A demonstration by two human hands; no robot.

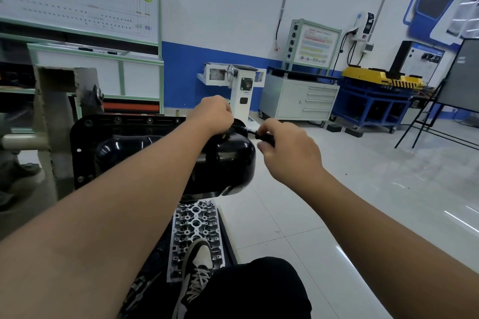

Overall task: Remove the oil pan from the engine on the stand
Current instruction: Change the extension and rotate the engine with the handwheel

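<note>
The black oil pan (160, 153) sits bolted on the engine, on the stand (49, 122). The left hand (213, 114) is curled at the pan's far right corner; what it grips is hidden. The right hand (286, 146) curls its fingers round a dark tool handle (261, 137) pointing at that corner.

Oil pan (160, 153) atop engine; cylinder head (195, 228) below; cabinet (298, 97) behind right.

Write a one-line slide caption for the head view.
Both hands work a ratchet at the far-edge bolts of the black oil pan, left hand steadying, right hand gripping.
</note>
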